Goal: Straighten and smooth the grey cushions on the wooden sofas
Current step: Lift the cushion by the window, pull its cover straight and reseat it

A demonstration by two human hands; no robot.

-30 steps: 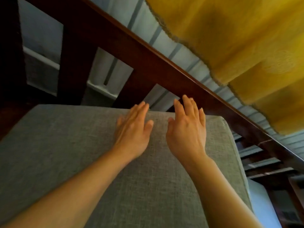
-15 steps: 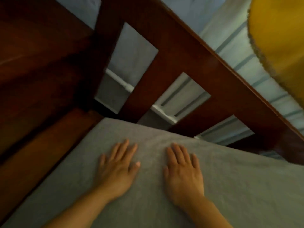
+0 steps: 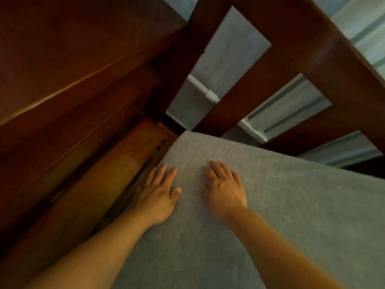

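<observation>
Both hands lie flat with straight fingers, grasping nothing, the left hand and right hand pressing the grey cushion near the sofa frame's corner, where a hard push could bunch the fabric against the side rail.

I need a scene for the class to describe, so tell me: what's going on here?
A person is pressing both hands flat on a grey cushion on a wooden sofa. The left hand lies at the cushion's edge, beside the bare wooden seat frame; the right hand rests further in. Neither hand has a grip on anything; the fingers lie straight, near the cushion's back corner.
</observation>
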